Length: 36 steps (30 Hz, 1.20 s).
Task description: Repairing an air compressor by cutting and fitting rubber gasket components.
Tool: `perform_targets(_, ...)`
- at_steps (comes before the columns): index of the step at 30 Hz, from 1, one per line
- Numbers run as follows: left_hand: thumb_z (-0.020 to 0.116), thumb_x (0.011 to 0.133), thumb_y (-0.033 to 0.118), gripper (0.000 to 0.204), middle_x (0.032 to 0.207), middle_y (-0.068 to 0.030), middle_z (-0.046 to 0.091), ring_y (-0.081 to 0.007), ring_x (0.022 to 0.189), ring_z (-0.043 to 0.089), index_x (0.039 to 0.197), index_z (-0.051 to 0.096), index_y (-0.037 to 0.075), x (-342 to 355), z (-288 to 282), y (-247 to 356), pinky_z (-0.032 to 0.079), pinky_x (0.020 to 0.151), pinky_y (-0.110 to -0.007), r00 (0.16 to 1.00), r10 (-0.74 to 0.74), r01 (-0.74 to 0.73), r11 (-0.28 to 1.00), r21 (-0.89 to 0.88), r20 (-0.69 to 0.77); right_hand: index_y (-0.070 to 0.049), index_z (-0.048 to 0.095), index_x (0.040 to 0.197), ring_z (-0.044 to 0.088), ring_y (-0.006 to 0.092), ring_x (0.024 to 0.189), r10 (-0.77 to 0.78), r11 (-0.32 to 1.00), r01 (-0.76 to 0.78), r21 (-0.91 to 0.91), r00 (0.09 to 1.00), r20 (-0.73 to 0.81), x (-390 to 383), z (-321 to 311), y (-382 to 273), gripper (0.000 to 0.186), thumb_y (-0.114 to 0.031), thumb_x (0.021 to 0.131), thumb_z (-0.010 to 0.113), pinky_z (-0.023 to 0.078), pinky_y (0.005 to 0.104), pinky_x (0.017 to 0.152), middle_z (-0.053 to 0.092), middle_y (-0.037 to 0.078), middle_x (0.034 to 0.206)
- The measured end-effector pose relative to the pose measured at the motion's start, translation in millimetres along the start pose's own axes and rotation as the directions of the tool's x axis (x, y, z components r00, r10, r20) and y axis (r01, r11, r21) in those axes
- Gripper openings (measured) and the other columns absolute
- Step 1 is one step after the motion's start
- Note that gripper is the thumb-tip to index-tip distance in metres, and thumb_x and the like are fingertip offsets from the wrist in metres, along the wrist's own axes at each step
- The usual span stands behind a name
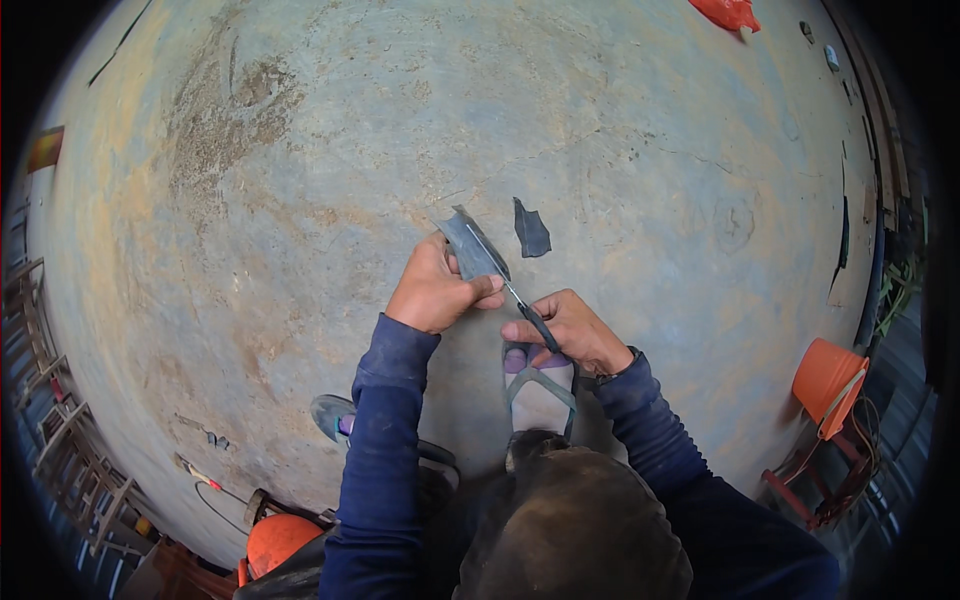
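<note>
Between thumb and fingers, my left hand [436,287] pinches a grey, curved strip of rubber-like sheet [468,250]. My right hand [575,330] is closed around the black handles of a pair of scissors [538,326]. The scissor blades point up and left and lie along the right side of the strip, close to my left thumb. Whether the blades are parted cannot be made out. On the floor just beyond, to the right of the strip, lies a loose dark scrap [532,229] with ragged edges, touched by neither hand.
My sandalled foot [540,390] is under my right hand. An orange bucket [828,385] stands at the right by a reddish stand [825,475]. At lower left are an orange rounded object [283,543] and a cable [222,510]. Wooden racks [80,450] line the left rim.
</note>
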<state>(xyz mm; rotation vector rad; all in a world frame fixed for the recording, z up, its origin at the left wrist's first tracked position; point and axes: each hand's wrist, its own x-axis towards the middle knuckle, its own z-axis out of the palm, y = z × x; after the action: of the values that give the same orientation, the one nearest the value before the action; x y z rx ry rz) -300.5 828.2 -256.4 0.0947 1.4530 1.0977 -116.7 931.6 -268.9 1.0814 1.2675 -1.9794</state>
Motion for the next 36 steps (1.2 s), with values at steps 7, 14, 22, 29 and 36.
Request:
perform_targets(7, 0.069, 0.078, -0.010, 0.040, 0.085, -0.0140, 0.066, -0.0205, 0.076, 0.069, 0.111, 0.046, -0.010, 3.1, 5.6, -6.1, 0.061, 0.065, -0.029, 0.999, 0.027, -0.028, 0.999, 0.015, 0.031, 0.003, 0.064, 0.088, 0.062, 0.0135, 0.068, -0.077, 0.984, 0.075, 0.163, 0.997, 0.010, 2.0, 10.1, -0.7, 0.062, -0.055, 0.072, 0.079, 0.055, 0.0259, 0.061, 0.057, 0.005, 0.078)
perform_targets(14, 0.068, 0.079, -0.011, 0.047, 0.087, -0.0148, 0.066, -0.0207, 0.075, 0.069, 0.118, 0.043, -0.011, 1.5, 11.7, -7.0, 0.060, 0.064, -0.028, 0.999, 0.053, -0.052, 0.998, 0.018, -0.008, 0.004, 0.065, 0.091, 0.064, 0.0149, 0.070, -0.116, 0.986, 0.114, 0.123, 0.993, 0.011, -4.7, 9.4, -10.7, 0.066, -0.058, 0.073, 0.077, 0.055, 0.0274, 0.063, 0.060, 0.008, 0.085)
perform_targets(22, 0.066, 0.077, -0.012, 0.080, 0.087, -0.0183, 0.066, -0.0218, 0.075, 0.069, 0.140, 0.017, -0.013, 1.0, 12.9, -6.4, 0.060, 0.062, -0.030, 0.998, 0.046, -0.045, 0.999, 0.025, -0.047, 0.005, 0.067, 0.090, 0.065, 0.0146, 0.070, -0.025, 0.997, 0.022, 0.073, 0.999, 0.041, -5.8, -0.1, -1.4, 0.065, -0.057, 0.074, 0.076, 0.054, 0.0250, 0.062, 0.065, 0.010, 0.080)
perform_targets(29, 0.072, 0.071, -0.005, 0.101, 0.086, -0.0176, 0.065, -0.0189, 0.074, 0.068, 0.144, 0.004, -0.016, 4.2, 7.0, -20.9, 0.054, 0.059, -0.027, 0.989, 0.107, -0.066, 0.939, 0.338, -0.103, 0.001, 0.067, 0.077, 0.064, 0.0139, 0.063, -0.119, 0.973, 0.120, 0.199, 0.993, -0.016, -8.7, 13.9, -6.6, 0.059, -0.057, 0.074, 0.077, 0.053, 0.0239, 0.061, 0.066, 0.010, 0.067)
perform_targets(36, 0.078, 0.067, 0.003, 0.109, 0.087, -0.0158, 0.063, -0.0196, 0.077, 0.067, 0.144, 0.005, -0.017, 3.1, 14.3, -16.6, 0.054, 0.061, -0.027, 0.964, 0.257, -0.219, 0.916, 0.335, -0.073, 0.005, 0.068, 0.092, 0.068, 0.0161, 0.075, -0.014, 0.982, -0.001, 0.187, 0.997, 0.076, -6.4, 1.6, 7.2, 0.050, -0.043, 0.080, 0.076, 0.054, 0.0245, 0.062, 0.069, 0.010, 0.078)
